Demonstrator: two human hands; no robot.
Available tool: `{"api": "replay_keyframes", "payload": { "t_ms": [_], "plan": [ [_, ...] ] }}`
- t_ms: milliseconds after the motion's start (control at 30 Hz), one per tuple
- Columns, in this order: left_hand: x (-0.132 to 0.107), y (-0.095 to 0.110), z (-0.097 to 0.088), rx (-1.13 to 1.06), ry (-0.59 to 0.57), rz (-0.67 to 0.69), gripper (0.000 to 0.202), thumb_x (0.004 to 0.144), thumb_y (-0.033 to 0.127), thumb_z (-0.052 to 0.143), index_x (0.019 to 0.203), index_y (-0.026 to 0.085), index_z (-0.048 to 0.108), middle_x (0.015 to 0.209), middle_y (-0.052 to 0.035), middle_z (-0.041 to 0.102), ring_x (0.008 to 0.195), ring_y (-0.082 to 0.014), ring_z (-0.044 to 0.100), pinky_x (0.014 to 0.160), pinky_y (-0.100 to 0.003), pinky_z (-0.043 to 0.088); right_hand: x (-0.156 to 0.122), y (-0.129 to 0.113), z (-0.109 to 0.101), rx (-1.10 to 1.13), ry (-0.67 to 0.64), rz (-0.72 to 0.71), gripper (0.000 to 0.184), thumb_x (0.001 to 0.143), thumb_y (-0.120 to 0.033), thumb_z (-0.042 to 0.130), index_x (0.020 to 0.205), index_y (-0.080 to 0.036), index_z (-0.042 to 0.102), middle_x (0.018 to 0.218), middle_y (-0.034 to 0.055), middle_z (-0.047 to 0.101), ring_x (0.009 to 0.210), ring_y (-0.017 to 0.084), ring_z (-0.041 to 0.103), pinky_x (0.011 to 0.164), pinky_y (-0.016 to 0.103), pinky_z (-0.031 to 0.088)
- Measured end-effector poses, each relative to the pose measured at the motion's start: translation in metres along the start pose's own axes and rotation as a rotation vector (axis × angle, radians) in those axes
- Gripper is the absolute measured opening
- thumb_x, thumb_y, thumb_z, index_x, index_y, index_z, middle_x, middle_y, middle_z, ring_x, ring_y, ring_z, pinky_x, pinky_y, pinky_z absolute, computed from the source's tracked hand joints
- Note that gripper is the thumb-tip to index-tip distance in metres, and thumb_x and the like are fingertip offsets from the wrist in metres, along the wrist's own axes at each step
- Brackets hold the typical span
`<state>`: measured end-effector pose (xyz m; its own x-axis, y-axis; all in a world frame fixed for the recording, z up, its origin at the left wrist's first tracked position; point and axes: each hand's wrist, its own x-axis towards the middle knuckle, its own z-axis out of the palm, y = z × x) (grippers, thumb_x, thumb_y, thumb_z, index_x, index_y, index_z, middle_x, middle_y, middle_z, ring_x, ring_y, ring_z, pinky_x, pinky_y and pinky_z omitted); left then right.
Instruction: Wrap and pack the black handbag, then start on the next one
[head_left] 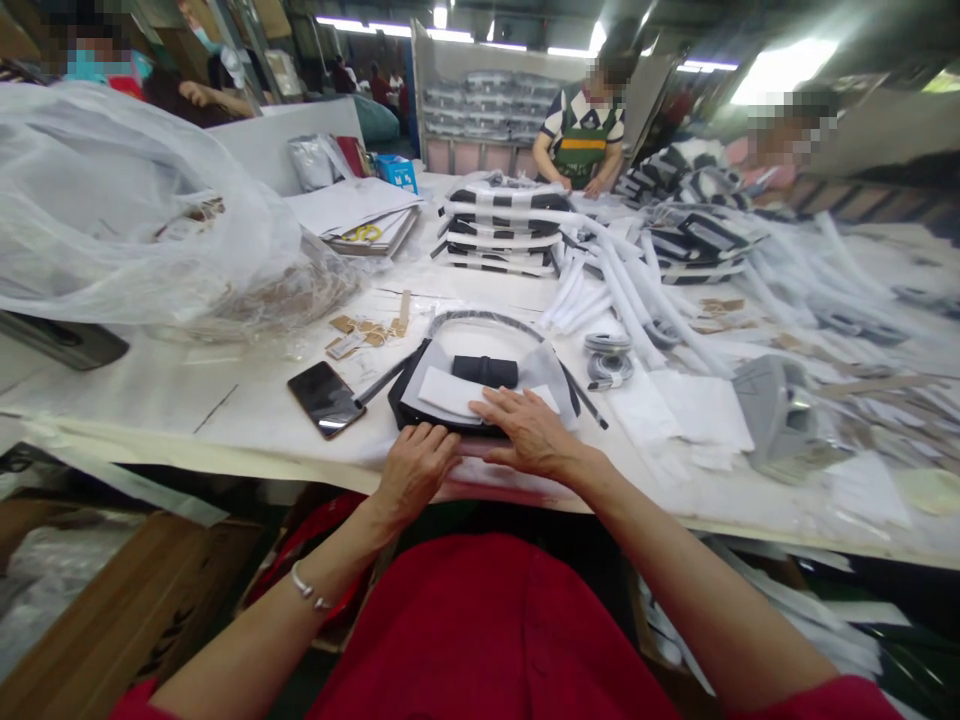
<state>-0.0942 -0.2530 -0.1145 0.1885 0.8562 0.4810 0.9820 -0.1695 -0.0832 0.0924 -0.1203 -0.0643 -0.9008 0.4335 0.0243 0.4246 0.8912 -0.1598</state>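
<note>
In front of me on the table lies a black handbag (403, 390), its handle wrapped in clear film and arching away from me. White sheeting (546, 368) covers the bag's upper side. On it sit a folded white piece (448, 392) and a small black rolled item (484, 371). My left hand (420, 462) is closed, fingers curled over the bag's near edge at the left. Its thumb is hidden. My right hand (531, 430) lies open, with fingers stretched across the folded white piece.
A phone (324, 398) and brown tags (367, 333) lie left, below a large plastic bag (135, 220). Wrapped bags (502, 232) are stacked beyond. Coiled straps (609, 360), white sheets (694, 412) and a grey tape dispenser (776, 412) stand right. A co-worker (583, 135) stands across the table.
</note>
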Motion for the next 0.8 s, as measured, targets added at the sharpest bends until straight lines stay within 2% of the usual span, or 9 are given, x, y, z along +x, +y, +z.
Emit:
{"api": "replay_keyframes", "payload": {
  "t_ms": [100,267,367,467,533,600,700,800],
  "plan": [
    [0.006,-0.001,0.001,0.01,0.088,0.049,0.012,0.094,0.03,0.058,0.097,0.019,0.061,0.081,-0.0022,0.063,0.076,-0.0198,0.054,0.07,-0.036,0.037,0.001,0.001,-0.005,0.01,-0.019,-0.007,0.085,0.074,-0.044,0.081,0.147,-0.026,0.042,0.154,0.0135,0.039,0.138,0.036,0.041,0.11,0.059,0.033],
    [0.01,-0.001,-0.003,0.041,0.213,0.1,0.009,0.093,0.022,0.057,0.1,0.017,0.061,0.086,-0.0031,0.066,0.083,-0.0186,0.058,0.08,-0.037,0.04,0.005,0.001,-0.016,0.0,-0.046,-0.019,0.086,0.07,-0.034,0.086,0.145,-0.025,0.044,0.151,0.0128,0.045,0.134,0.035,0.047,0.108,0.056,0.039],
    [0.011,-0.003,-0.001,0.053,0.296,0.098,0.008,0.091,0.018,0.059,0.098,0.019,0.062,0.095,-0.0045,0.068,0.101,-0.0204,0.06,0.093,-0.039,0.041,0.006,0.002,-0.014,-0.03,-0.024,-0.03,0.079,0.073,-0.026,0.083,0.142,-0.026,0.046,0.148,0.0113,0.048,0.13,0.033,0.051,0.105,0.054,0.042],
    [0.021,-0.006,-0.002,0.061,0.359,0.082,0.019,0.089,0.017,0.061,0.108,0.018,0.062,0.115,-0.0087,0.067,0.128,-0.0272,0.051,0.109,-0.048,0.035,0.006,0.002,-0.006,-0.069,0.041,-0.037,0.062,0.084,-0.017,0.07,0.141,-0.027,0.048,0.147,0.0102,0.05,0.13,0.03,0.051,0.105,0.052,0.042],
    [0.032,-0.009,-0.006,0.079,0.294,0.075,0.036,0.09,0.016,0.057,0.126,0.017,0.056,0.135,-0.0125,0.058,0.139,-0.0311,0.04,0.114,-0.054,0.031,0.004,0.001,0.0,-0.103,0.08,-0.042,0.054,0.091,-0.013,0.057,0.141,-0.028,0.047,0.146,0.0104,0.051,0.13,0.028,0.051,0.105,0.053,0.042],
    [0.044,-0.012,-0.009,0.084,0.164,0.095,0.045,0.092,0.013,0.049,0.138,0.015,0.048,0.146,-0.0151,0.049,0.142,-0.0315,0.036,0.115,-0.052,0.033,0.003,0.001,0.003,-0.138,0.103,-0.053,0.05,0.095,-0.012,0.049,0.142,-0.026,0.046,0.146,0.0118,0.051,0.129,0.028,0.052,0.104,0.053,0.043],
    [0.052,-0.015,-0.003,0.062,0.017,0.164,0.043,0.093,0.008,0.04,0.134,0.005,0.051,0.14,-0.0193,0.055,0.134,-0.0281,0.048,0.112,-0.044,0.04,0.001,0.001,0.005,-0.19,0.103,-0.085,0.05,0.095,-0.009,0.044,0.144,-0.019,0.044,0.147,0.014,0.05,0.129,0.029,0.051,0.103,0.049,0.044],
    [0.047,-0.017,0.014,0.038,0.034,0.17,0.042,0.093,0.007,0.037,0.131,0.001,0.053,0.133,-0.0214,0.06,0.124,-0.0259,0.058,0.108,-0.04,0.046,-0.001,0.001,0.005,-0.244,0.087,-0.113,0.06,0.089,-0.002,0.041,0.148,-0.017,0.038,0.148,0.0156,0.047,0.131,0.03,0.048,0.105,0.05,0.042]
  ]
}}
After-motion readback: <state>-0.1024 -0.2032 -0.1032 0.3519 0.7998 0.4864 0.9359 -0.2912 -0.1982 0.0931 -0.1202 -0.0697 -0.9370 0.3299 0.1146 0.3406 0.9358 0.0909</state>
